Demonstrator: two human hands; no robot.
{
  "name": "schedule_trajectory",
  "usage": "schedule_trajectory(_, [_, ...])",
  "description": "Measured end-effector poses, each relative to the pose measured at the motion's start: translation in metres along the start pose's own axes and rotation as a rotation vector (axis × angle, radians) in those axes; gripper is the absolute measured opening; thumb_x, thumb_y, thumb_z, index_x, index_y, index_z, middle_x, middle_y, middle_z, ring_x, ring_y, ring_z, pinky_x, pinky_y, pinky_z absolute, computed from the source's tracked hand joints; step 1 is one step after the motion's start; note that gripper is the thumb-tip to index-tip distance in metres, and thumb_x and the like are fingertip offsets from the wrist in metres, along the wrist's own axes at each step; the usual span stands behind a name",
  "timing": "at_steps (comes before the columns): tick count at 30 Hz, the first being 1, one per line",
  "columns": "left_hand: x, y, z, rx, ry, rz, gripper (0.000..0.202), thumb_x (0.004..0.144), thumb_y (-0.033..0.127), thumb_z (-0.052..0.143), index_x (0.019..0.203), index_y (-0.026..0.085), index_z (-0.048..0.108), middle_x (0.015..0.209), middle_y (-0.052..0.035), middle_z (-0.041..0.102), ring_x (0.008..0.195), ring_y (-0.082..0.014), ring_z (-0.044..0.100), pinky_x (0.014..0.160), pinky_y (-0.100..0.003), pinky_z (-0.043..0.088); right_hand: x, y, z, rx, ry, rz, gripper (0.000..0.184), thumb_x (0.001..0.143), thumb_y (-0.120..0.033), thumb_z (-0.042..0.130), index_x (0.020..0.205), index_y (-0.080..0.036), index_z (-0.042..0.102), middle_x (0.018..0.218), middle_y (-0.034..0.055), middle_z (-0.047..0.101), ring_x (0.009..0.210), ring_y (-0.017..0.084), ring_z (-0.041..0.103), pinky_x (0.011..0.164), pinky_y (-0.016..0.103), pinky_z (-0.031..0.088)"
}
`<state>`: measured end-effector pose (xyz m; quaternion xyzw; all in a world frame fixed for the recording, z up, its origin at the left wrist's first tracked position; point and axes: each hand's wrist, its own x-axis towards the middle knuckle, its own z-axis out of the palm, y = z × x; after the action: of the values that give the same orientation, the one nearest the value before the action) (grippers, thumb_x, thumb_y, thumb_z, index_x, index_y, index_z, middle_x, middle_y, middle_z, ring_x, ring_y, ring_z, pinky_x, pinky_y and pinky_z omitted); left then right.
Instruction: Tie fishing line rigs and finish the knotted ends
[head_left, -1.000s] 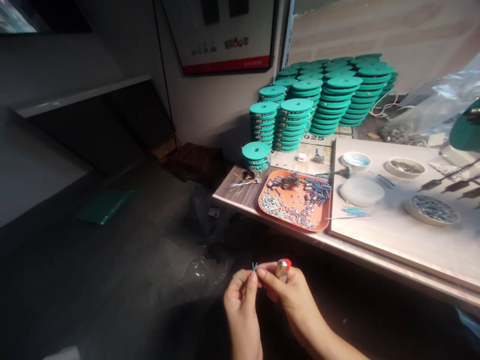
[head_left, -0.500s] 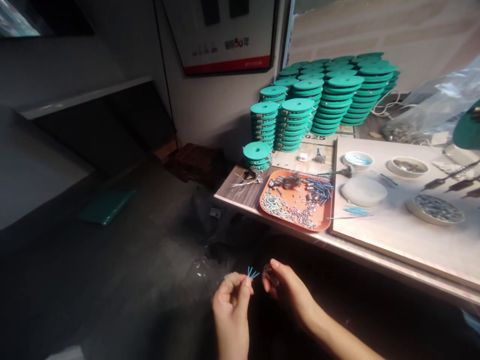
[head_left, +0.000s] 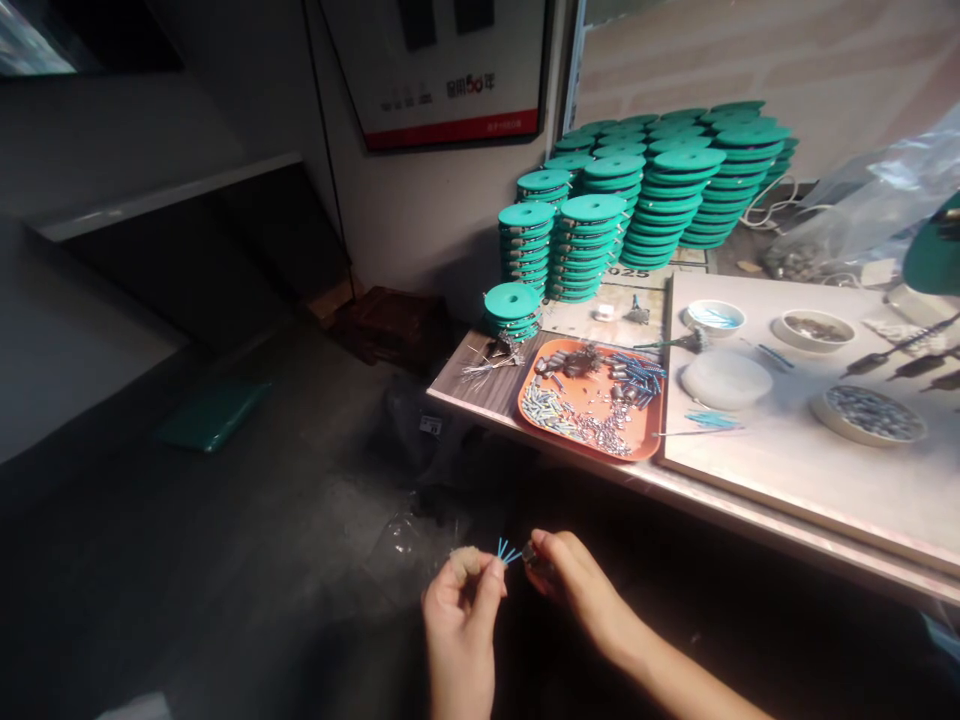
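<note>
Low in front of the bench, my left hand point(head_left: 466, 600) pinches several thin blue tubes point(head_left: 508, 551) between thumb and forefinger, their free ends fanned out. A pale wrap covers one of its fingertips. Just to the right, my right hand point(head_left: 574, 580) is closed, its thumb and fingers around something small and dark that I cannot make out. Its fingertips are at the end of the rightmost tube; whether they touch is unclear. More blue tubes lie in a loose bunch point(head_left: 711, 419) on the board and in a small white bowl point(head_left: 715, 331).
An orange tray point(head_left: 643, 440) holds small metal and coloured parts near the bench edge point(head_left: 600, 462). Stacks of green spools point(head_left: 592, 208) stand behind it. On the board point(head_left: 750, 470) are a round white lid point(head_left: 726, 379) and a dish of grey pieces point(head_left: 829, 425).
My right hand has come down and left toward the blue tubes, its fingers drawn closer together. The left hand stays nearly in place, still pinching the tubes.
</note>
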<state>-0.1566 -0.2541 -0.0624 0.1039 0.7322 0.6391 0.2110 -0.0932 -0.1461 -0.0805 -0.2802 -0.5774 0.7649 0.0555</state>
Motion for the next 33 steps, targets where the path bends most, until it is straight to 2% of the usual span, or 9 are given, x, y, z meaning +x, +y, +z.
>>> schedule_trajectory(8, [0.001, -0.009, -0.004, 0.041, -0.041, 0.027, 0.020, 0.075, 0.031, 0.059, 0.061, 0.018, 0.055, 0.057, 0.0039, 0.050, 0.058, -0.0111, 0.047, 0.058, -0.019, 0.039, -0.001, -0.001, 0.001, -0.001, 0.015, 0.024, 0.052, 0.077, -0.061, 0.035, 0.047, -0.019, 0.039, 0.049, -0.0044, 0.032, 0.051, 0.011, 0.030, 0.051, 0.025, 0.025])
schedule_trajectory(19, [0.001, -0.007, -0.007, 0.038, -0.018, 0.007, 0.020, 0.073, 0.032, 0.059, 0.060, 0.018, 0.055, 0.057, 0.0039, 0.050, 0.058, -0.0113, 0.047, 0.058, -0.019, 0.039, 0.002, 0.006, 0.004, 0.011, -0.009, 0.027, 0.054, 0.077, -0.064, 0.033, 0.045, -0.020, 0.034, 0.047, -0.0053, 0.028, 0.049, 0.010, 0.026, 0.049, 0.026, 0.023])
schedule_trajectory(25, [0.001, -0.006, -0.007, 0.021, -0.011, -0.007, 0.021, 0.073, 0.033, 0.059, 0.059, 0.017, 0.054, 0.056, 0.0040, 0.050, 0.058, -0.0108, 0.046, 0.058, -0.018, 0.038, 0.003, 0.008, 0.004, 0.047, -0.077, 0.063, 0.053, 0.083, -0.057, 0.028, 0.049, -0.018, 0.041, 0.047, -0.0056, 0.029, 0.046, 0.009, 0.027, 0.047, 0.025, 0.020])
schedule_trajectory(33, [0.001, -0.007, -0.010, 0.018, -0.006, -0.020, 0.021, 0.072, 0.033, 0.060, 0.059, 0.017, 0.055, 0.057, 0.0035, 0.050, 0.058, -0.0115, 0.047, 0.059, -0.019, 0.038, 0.005, 0.008, 0.006, 0.069, -0.077, 0.070, 0.055, 0.080, -0.059, 0.031, 0.045, -0.018, 0.040, 0.041, -0.0060, 0.029, 0.042, 0.008, 0.026, 0.045, 0.025, 0.019])
